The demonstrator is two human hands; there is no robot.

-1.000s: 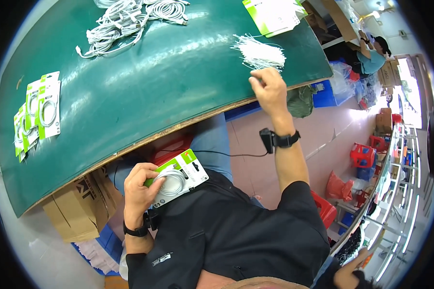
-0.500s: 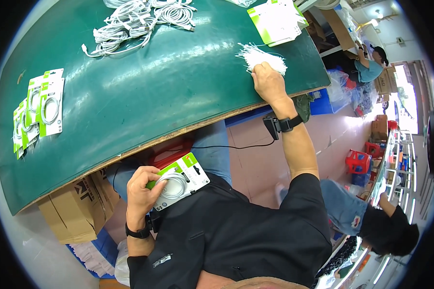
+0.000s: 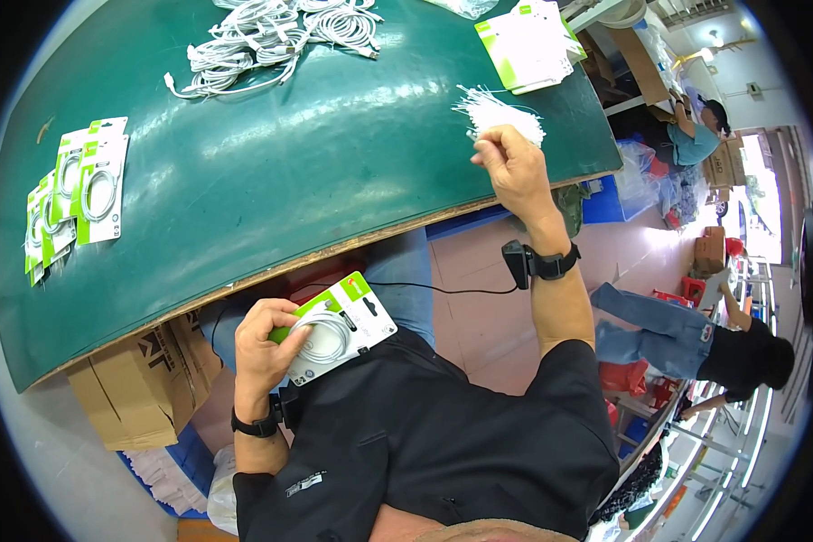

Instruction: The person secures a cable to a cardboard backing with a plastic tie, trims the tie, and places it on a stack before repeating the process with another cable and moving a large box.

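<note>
My left hand (image 3: 265,346) grips a green and white packaging card (image 3: 367,318) at its left side, close to my lap. A coiled white cable (image 3: 323,338) lies against the card's face, with my thumb beside it. My right hand (image 3: 517,172) is just off the near side of a pile of thin white cable ties (image 3: 501,113) on the table. Its thumb and index finger are pinched together; whatever may be between them is too small to make out.
The green table (image 3: 289,163) holds a heap of white cables (image 3: 253,50) at the back, a stack of cards (image 3: 528,45) at the back right and several carded cables (image 3: 99,190) at left. A cardboard box (image 3: 144,384) stands below. Another person (image 3: 741,352) is at right.
My right hand has drawn back from the cable ties toward me, fingers pinched. The left hand and its card have barely moved. The person at right has shifted position.
</note>
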